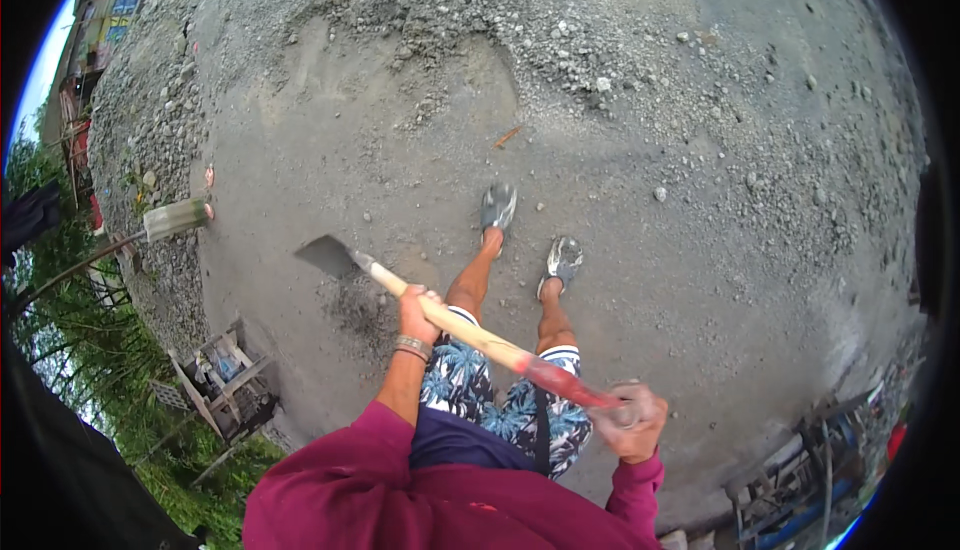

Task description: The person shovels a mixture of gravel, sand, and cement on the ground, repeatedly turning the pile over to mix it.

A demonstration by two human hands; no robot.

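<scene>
Grey, gritty ground (270,180) spreads all around me, with a rough bank of loose pale gravel (450,0) beyond my feet; green leafy branches (60,320) edge the far left, near a weathered wooden box-like frame (228,382). In front of my body I have a shovel with a pale wooden shaft, a dark metal blade and a red upper end (482,338); its long axis runs slantwise across me, the blade pointing forward and to my left, the red end coming back toward my right side. My left hand (420,315) is clamped round the wooden shaft not far from the blade; my right hand (632,420) is closed about the grip at the red end, its fingers slightly blurred. The shaft passes above my dark blue-and-white patterned shorts (455,375); my grey-and-white patterned shoes (498,207) stand apart beyond it; whether the blade touches the ground, I cannot tell.
</scene>
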